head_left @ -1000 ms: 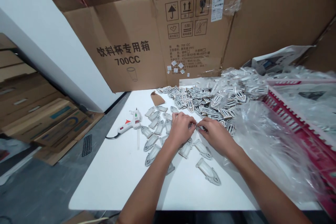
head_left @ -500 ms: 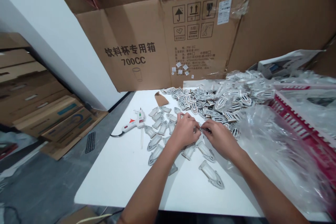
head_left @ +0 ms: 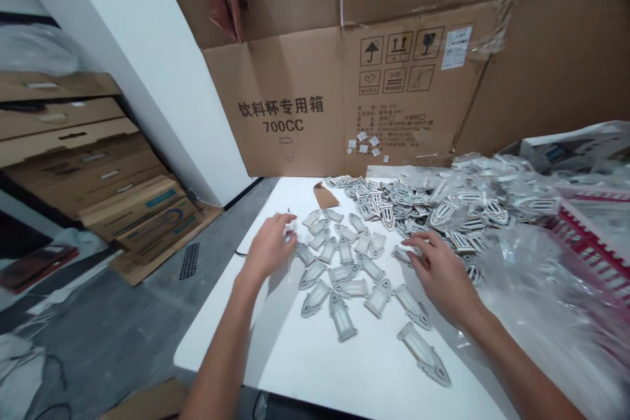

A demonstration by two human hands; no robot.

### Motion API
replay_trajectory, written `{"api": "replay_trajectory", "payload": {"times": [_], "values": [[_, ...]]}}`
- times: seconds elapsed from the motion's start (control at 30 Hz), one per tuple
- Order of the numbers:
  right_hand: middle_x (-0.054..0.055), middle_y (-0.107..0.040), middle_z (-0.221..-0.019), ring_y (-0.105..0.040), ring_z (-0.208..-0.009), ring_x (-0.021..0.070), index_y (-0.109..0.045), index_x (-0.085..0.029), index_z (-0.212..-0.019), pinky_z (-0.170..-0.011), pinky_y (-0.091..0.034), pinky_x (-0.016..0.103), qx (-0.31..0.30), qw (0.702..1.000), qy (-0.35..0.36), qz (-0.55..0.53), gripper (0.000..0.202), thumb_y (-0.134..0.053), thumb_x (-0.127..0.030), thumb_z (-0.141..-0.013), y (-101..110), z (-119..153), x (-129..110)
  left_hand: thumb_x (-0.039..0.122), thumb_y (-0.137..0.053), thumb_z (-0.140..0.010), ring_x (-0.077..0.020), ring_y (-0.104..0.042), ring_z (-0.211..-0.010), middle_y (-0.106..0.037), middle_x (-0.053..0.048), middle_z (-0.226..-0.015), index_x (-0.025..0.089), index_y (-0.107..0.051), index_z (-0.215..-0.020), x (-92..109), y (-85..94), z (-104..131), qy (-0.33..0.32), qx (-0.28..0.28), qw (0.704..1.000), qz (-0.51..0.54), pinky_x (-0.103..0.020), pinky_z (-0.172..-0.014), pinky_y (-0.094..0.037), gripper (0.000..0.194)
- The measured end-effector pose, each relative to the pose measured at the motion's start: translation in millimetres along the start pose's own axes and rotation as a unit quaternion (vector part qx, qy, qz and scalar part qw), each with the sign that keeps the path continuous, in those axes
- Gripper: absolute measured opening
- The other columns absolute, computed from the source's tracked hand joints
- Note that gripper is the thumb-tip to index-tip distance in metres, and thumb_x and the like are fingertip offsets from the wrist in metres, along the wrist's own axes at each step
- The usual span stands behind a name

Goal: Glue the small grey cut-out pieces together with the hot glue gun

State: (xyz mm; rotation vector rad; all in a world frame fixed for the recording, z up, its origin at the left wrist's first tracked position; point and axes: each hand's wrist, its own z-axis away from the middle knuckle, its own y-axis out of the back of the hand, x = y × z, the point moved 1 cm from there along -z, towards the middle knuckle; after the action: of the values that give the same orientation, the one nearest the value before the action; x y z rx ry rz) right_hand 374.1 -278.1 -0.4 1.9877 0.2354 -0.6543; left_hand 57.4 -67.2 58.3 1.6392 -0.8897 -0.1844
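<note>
My left hand point(head_left: 270, 246) is over the left side of the white table, its fingers curled round a white glue gun point(head_left: 290, 230). Most of the gun is covered by the hand; its dark tip shows beyond the fingers. My right hand point(head_left: 440, 275) pinches a small grey arch-shaped piece point(head_left: 401, 254) between thumb and fingertips, low over the table. Between the hands, several flat grey arch-shaped pieces point(head_left: 342, 318) with pointed ends lie spread out. One more point(head_left: 424, 354) lies nearer the front, left of my right forearm.
Behind the hands is a heap of similar striped pieces point(head_left: 386, 200), some in clear bags. A brown cardboard scrap point(head_left: 325, 195) lies at the back. Clear plastic bags point(head_left: 531, 289) and a magenta basket point(head_left: 585, 243) crowd the right side. A large carton point(head_left: 290, 72) walls the back.
My hands have moved apart from where they met over the pieces. The left went to the glue gun; the right stays on the right side with one piece. The camera view has shifted left.
</note>
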Motion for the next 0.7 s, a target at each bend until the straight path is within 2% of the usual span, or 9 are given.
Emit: {"api": "replay_trajectory", "payload": {"times": [0.07, 0.13, 0.2, 0.27, 0.37, 0.43, 0.5, 0.6, 0.7], "values": [[0.011, -0.065, -0.119, -0.058, -0.070, 0.0195, -0.071, -0.025, -0.114, -0.076, -0.049, 0.039, 0.043, 0.998, 0.020, -0.033, 0.023, -0.052, -0.032, -0.104, 1, -1, -7, 0.020, -0.062, -0.088, -0.0340, -0.062, -0.120, -0.070, -0.012, -0.132, 0.022, -0.062, -0.137, -35, 6.3, 15, 0.055, -0.008, 0.997, -0.059, -0.046, -0.105, -0.048, 0.049], [0.010, -0.065, -0.110, -0.054, -0.068, 0.0193, -0.071, -0.025, -0.112, -0.072, -0.048, 0.038, 0.068, 0.995, 0.043, -0.064, 0.022, -0.053, -0.035, -0.105, 1, -2, -20, 0.023, -0.061, -0.091, -0.0344, -0.063, -0.117, -0.072, -0.013, -0.128, 0.022, -0.064, -0.134, -58, 5.8, 29, 0.090, -0.014, 0.992, -0.085, -0.044, -0.100, -0.049, 0.043], [0.008, -0.064, -0.101, -0.054, -0.069, 0.0196, -0.071, -0.024, -0.108, -0.068, -0.046, 0.036, 0.058, 0.991, 0.064, -0.101, 0.022, -0.053, -0.037, -0.106, -1, -4, -40, 0.028, -0.061, -0.095, -0.0333, -0.065, -0.114, -0.074, -0.012, -0.122, 0.023, -0.069, -0.124, -69, 1.4, 39, 0.102, -0.001, 0.991, -0.084, -0.041, -0.095, -0.050, 0.031], [0.007, -0.065, -0.095, -0.056, -0.072, 0.0203, -0.071, -0.025, -0.103, -0.068, -0.046, 0.036, 0.007, 0.986, 0.077, -0.150, 0.022, -0.053, -0.038, -0.107, -3, -5, -68, 0.031, -0.063, -0.096, -0.0327, -0.066, -0.113, -0.076, -0.011, -0.117, 0.024, -0.072, -0.117, -73, -2.9, 43, 0.104, 0.029, 0.992, -0.071, -0.041, -0.094, -0.050, 0.024], [0.005, -0.070, -0.095, -0.063, -0.083, 0.0214, -0.073, -0.026, -0.100, -0.073, -0.050, 0.034, -0.140, 0.957, 0.093, -0.236, 0.023, -0.056, -0.039, -0.107, -4, -4, -119, 0.034, -0.063, -0.096, -0.0325, -0.067, -0.109, -0.077, -0.011, -0.112, 0.023, -0.073, -0.117, -73, -3.6, 45, 0.118, 0.092, 0.988, -0.041, -0.043, -0.097, -0.050, 0.026], [0.004, -0.072, -0.101, -0.066, -0.091, 0.0213, -0.075, -0.027, -0.104, -0.081, -0.053, 0.034, -0.246, 0.921, 0.124, -0.275, 0.021, -0.058, -0.038, -0.106, -7, -2, -151, 0.038, -0.063, -0.097, -0.0307, -0.069, -0.103, -0.078, -0.010, -0.109, 0.022, -0.074, -0.117, -71, 1.1, 46, 0.143, 0.148, 0.979, -0.001, -0.043, -0.096, -0.051, 0.028], [0.003, -0.073, -0.107, -0.068, -0.097, 0.0208, -0.075, -0.028, -0.112, -0.091, -0.053, 0.035, -0.316, 0.890, 0.154, -0.291, 0.020, -0.060, -0.040, -0.106, -15, -2, -179, 0.043, -0.065, -0.095, -0.0274, -0.071, -0.094, -0.079, -0.008, -0.107, 0.023, -0.076, -0.114, -65, 9.6, 46, 0.177, 0.219, 0.957, 0.065, -0.042, -0.092, -0.054, 0.030], [0.005, -0.069, -0.124, -0.067, -0.108, 0.0220, -0.069, -0.030, -0.131, -0.102, -0.051, 0.039, -0.354, 0.868, 0.152, -0.314, 0.032, -0.060, -0.047, -0.105, -41, -9, -209, 0.052, -0.072, -0.090, -0.0242, -0.075, -0.085, -0.081, -0.008, -0.100, 0.021, -0.079, -0.109, -50, 25.3, 47, 0.211, 0.322, 0.902, 0.195, -0.037, -0.084, -0.058, 0.036], [0.011, -0.059, -0.147, -0.063, -0.125, 0.0249, -0.057, -0.029, -0.147, -0.110, -0.049, 0.042, -0.319, 0.863, 0.075, -0.384, 0.052, -0.056, -0.058, -0.105, -73, -27, -236, 0.055, -0.078, -0.085, -0.0233, -0.076, -0.084, -0.081, -0.008, -0.094, 0.019, -0.078, -0.105, -28, 38.9, 47, 0.210, 0.375, 0.856, 0.285, -0.034, -0.079, -0.061, 0.042]]}}
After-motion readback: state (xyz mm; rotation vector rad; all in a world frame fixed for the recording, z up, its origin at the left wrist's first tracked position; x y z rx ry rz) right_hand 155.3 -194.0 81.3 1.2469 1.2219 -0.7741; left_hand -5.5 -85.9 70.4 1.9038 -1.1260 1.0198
